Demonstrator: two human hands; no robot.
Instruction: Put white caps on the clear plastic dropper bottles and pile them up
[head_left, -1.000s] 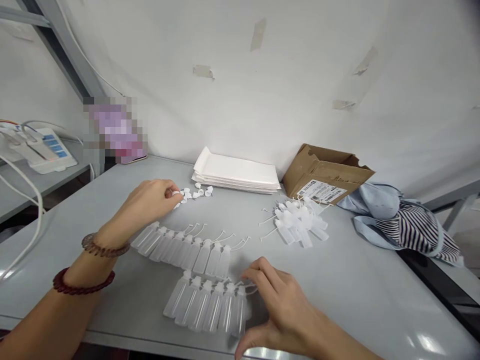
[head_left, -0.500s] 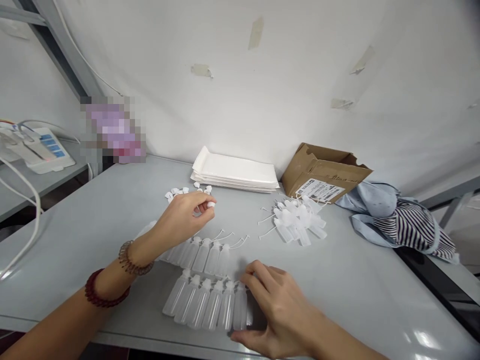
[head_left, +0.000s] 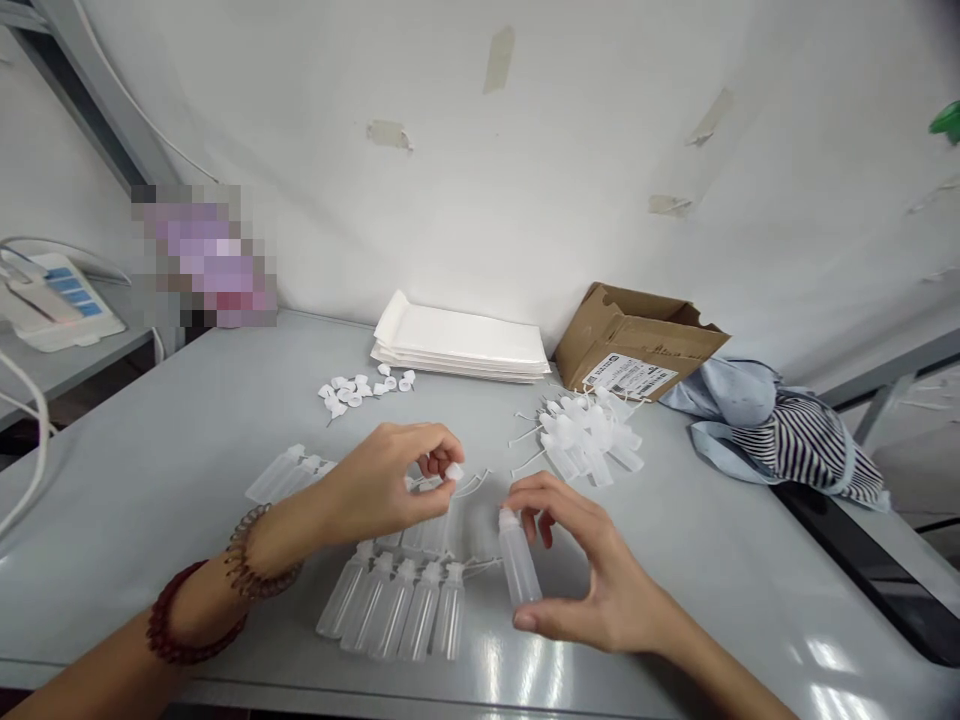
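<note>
In our left hand (head_left: 386, 482), fingers pinch a white cap (head_left: 454, 471); in our right hand (head_left: 604, 585), fingers clasp a translucent bottle (head_left: 519, 562).

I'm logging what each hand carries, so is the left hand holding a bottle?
No, the left hand pinches a small white piece, while the right hand holds a bottle.

By the wall (head_left: 315, 120), a stack of flat white packets (head_left: 461, 340) lies on the counter (head_left: 180, 400) beside an open, labelled cardboard box (head_left: 600, 340); pale blue, striped cloth (head_left: 799, 435) sits farther right. Tape scraps (head_left: 499, 60) cling above.
</note>
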